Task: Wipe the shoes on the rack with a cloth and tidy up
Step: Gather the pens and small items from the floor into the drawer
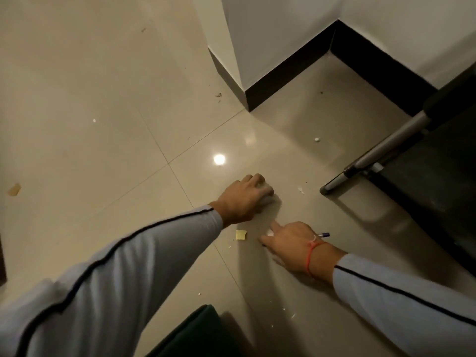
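**Both hands down on the floor, picking at scraps**

Dark green shape (198, 333) sat nearest the camera, bottom edge, can't tell what it was. Left hand (243, 199) was on the tiled floor (103, 99), grip curled over a whitish wad (268, 193), maybe the cloth, can't confirm. Right hand (291, 244), red thread at the wrist, grip pinched on a small white scrap (270, 232) just below the left hand. Yellow paper piece (241, 235) lay between the forearms. Pen (324, 235) beside the right wrist. Rack corner (386, 153), metal tubes and a dark shelf, stood at right; no shoes visible on the part in view. White crumbs scattered around
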